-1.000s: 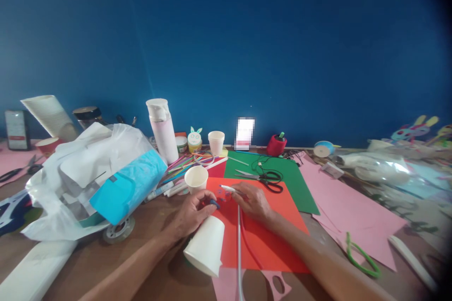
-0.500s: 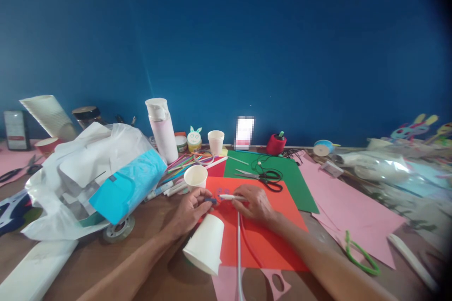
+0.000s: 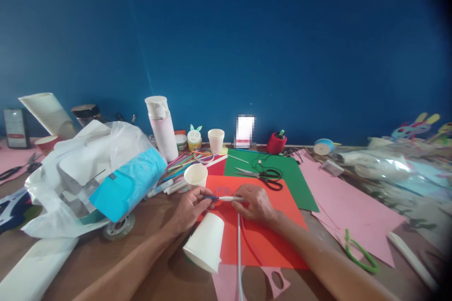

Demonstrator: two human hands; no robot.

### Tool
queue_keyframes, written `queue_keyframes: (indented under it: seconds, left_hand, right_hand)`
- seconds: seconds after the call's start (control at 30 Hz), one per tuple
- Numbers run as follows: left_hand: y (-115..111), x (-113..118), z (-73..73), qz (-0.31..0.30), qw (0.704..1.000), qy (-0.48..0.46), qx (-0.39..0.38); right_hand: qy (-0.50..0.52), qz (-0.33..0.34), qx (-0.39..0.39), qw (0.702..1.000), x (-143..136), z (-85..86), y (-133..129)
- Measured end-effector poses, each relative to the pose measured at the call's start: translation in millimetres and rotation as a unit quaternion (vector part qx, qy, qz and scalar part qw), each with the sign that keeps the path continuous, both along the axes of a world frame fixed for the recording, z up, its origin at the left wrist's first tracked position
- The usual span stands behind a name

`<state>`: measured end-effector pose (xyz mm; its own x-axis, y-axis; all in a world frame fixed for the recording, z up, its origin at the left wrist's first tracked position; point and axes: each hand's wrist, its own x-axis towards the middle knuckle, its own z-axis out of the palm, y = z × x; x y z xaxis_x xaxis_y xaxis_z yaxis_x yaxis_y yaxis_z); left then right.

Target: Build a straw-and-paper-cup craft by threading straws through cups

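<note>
Marker, right hand; cap, left hand

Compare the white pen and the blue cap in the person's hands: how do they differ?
The white pen has a pale barrel; the blue cap is dark. The pen looks longer than the cap. The right hand holds the pen, the left hand the cap. Both lie roughly level, end toward end.

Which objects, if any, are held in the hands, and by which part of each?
The right hand grips the white marker near its rear end; the left hand pinches the dark blue cap at the end away from the marker.
</note>
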<state>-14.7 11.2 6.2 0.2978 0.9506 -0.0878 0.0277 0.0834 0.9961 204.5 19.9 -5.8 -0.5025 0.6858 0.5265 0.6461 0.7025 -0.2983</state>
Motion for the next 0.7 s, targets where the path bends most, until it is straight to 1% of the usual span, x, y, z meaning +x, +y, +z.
queue_keyframes:
  seconds: [0.33,0.47,0.57,0.7]
  left_hand:
    - [-3.3,3.1,1.6,-0.004,1.0,0.028,0.007]
    - [-2.6,2.6,-2.3,-0.008,0.998,0.058,0.023]
    - [-1.6,2.1,-5.3,-0.016,0.997,0.063,0.032]
    - [-0.9,2.3,-3.5,-0.022,0.996,0.073,0.041]
  right_hand:
    - [-0.026,0.0,0.021,0.999,-2.4,-6.9,1.9]
    - [-0.026,0.006,0.018,0.999,-5.1,-6.6,1.6]
    - [-0.025,0.011,0.018,0.999,-7.3,-5.0,0.8]
    - [-0.023,0.025,0.014,0.999,-8.5,-1.8,-0.3]
